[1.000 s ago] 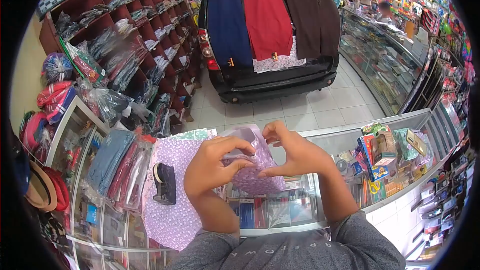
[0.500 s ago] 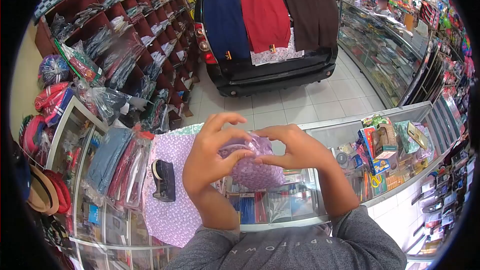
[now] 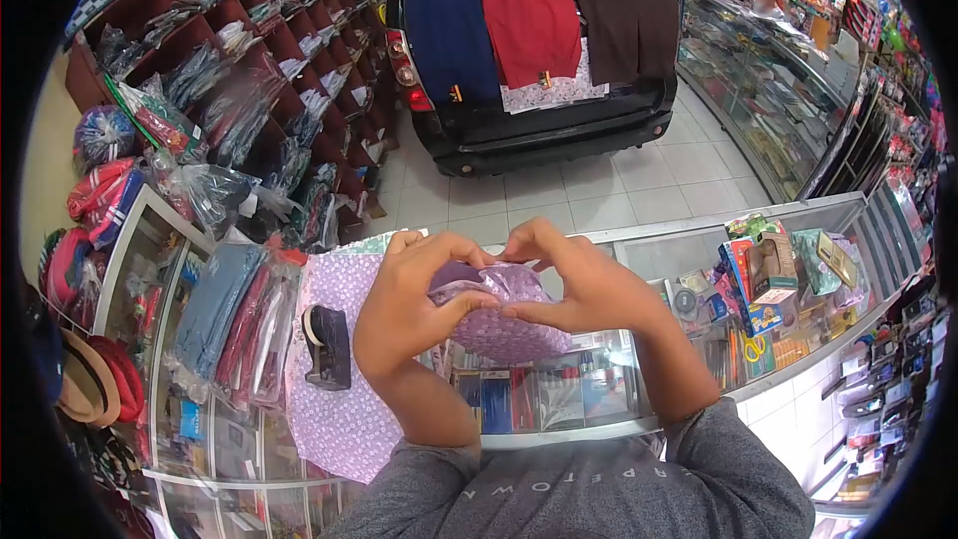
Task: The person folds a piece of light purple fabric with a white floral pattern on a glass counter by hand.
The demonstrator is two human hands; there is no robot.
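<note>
Between my hands, above the glass counter (image 3: 589, 444), is a folded packet of purple flower-patterned paper (image 3: 514, 334) with its upper edge parted. My left hand (image 3: 409, 304) grips the left side of that edge between thumb and fingers. On the right side, the thumb and fingers of my right hand (image 3: 574, 284) pinch the same edge. What the packet contains, if anything, is hidden. Left of my left hand, a black tape dispenser (image 3: 327, 364) stands on a sheet of matching purple wrapping paper (image 3: 349, 439) spread over the counter.
Plastic-wrapped clothes (image 3: 220, 314) lie on the counter's left. Boxes (image 3: 768, 269) and yellow scissors (image 3: 754, 349) are at the right. Beyond the counter stand a black car (image 3: 539, 145) draped with trousers, a shelf of bagged garments (image 3: 230, 70) and a person (image 3: 766, 2) behind a display case.
My left hand has shifted slightly left and its raised fingers have come down onto the packet's edge. The right fingers have bent more over it. The packet's top now looks wider apart.
</note>
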